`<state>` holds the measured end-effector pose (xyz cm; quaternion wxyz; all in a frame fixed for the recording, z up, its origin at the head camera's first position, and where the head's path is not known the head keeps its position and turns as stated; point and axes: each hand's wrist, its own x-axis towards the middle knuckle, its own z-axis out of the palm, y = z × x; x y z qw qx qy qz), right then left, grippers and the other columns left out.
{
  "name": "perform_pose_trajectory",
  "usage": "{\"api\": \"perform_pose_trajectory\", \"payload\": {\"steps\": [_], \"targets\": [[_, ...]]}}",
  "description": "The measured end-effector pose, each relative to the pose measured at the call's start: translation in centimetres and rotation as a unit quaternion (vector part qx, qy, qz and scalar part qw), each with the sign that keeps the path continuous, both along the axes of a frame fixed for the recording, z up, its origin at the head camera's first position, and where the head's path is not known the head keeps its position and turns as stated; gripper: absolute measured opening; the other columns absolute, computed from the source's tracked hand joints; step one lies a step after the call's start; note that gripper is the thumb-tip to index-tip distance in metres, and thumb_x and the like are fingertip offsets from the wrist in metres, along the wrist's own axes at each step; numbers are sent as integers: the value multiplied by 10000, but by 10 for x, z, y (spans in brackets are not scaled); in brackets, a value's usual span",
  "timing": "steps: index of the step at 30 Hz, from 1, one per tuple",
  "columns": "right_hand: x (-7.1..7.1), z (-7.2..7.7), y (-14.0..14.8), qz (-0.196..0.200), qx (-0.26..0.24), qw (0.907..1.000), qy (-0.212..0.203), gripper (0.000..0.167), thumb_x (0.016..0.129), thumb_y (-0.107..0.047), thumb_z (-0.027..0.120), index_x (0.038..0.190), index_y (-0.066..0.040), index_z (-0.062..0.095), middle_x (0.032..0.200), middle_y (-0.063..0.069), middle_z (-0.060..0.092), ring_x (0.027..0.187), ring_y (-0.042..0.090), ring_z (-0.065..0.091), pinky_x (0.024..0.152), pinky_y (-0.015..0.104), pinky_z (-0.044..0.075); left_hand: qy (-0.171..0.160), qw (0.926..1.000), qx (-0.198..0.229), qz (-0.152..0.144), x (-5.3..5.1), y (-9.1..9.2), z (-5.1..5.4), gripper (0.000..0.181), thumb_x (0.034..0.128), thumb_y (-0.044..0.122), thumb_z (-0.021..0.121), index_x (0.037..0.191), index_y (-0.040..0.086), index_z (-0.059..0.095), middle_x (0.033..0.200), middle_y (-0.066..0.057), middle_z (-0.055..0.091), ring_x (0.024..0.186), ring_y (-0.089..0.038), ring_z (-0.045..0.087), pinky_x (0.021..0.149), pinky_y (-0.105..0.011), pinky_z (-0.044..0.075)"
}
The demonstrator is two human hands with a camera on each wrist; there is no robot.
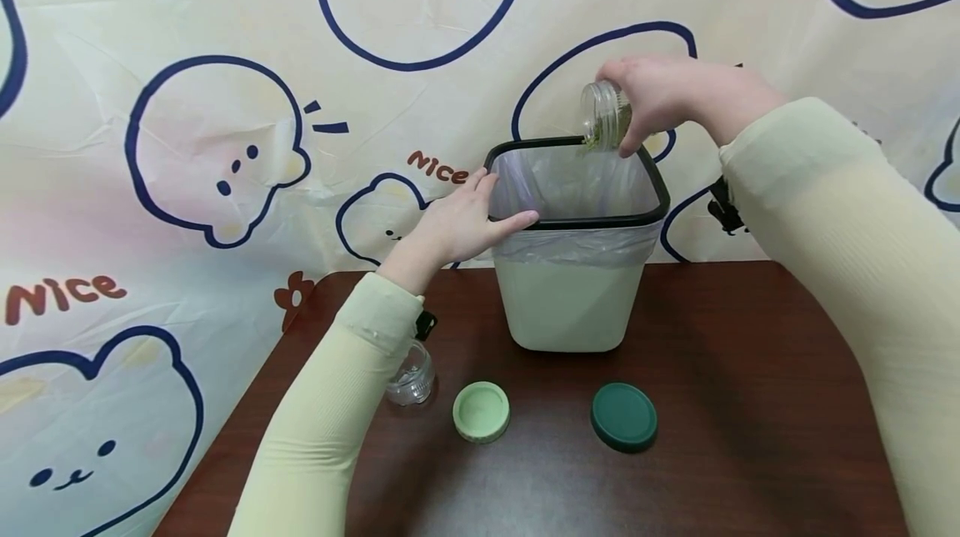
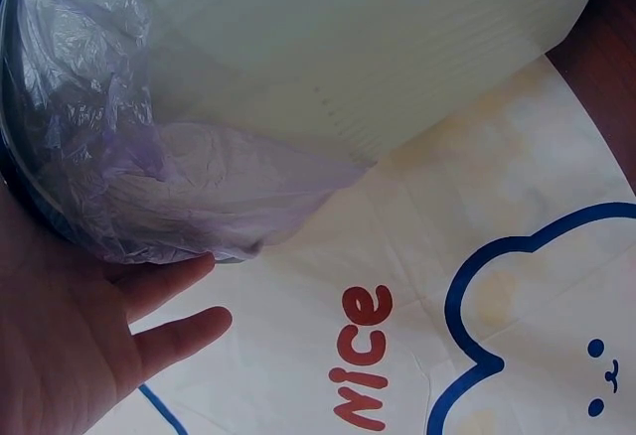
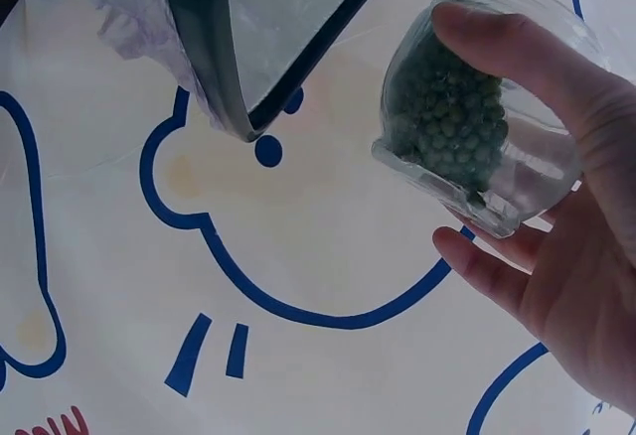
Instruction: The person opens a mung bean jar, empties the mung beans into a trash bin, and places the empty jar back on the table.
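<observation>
My right hand (image 1: 663,95) grips a clear jar (image 1: 598,113) over the right back part of a pale green trash bin (image 1: 566,303). The jar is tipped on its side, mouth toward the bin. In the right wrist view, small round green beans (image 3: 452,122) lie inside it against the lower wall, thumb and fingers around the glass. Resting on the bin's black rim (image 1: 585,223) at its left front corner is my left hand (image 1: 461,220), fingers and thumb extended. In the left wrist view, its fingertips touch the translucent liner (image 2: 199,192) folded over the rim.
On the brown table (image 1: 540,479) a light green lid (image 1: 481,412) and a dark green lid (image 1: 624,418) lie in front of the bin. A second glass jar (image 1: 412,374) is partly behind the left forearm. A cartoon-print cloth (image 1: 360,128) hangs behind.
</observation>
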<state>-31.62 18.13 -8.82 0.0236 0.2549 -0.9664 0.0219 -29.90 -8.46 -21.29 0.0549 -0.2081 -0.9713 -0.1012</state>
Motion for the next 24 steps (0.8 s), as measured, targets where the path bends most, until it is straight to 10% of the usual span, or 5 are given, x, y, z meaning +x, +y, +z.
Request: {"api": "perform_pose_trajectory", "payload": {"steps": [24], "targets": [[0, -1, 3, 20, -229, 9997, -60, 932, 712, -148, 837, 1426, 84, 285, 1325, 316, 429, 1178, 476, 426, 937, 613, 402, -39, 10000, -14, -26, 0, 1, -1, 1032, 838, 818, 330, 1549, 81, 200, 1593, -136, 166, 1422, -272, 262, 1070, -493, 327]]}}
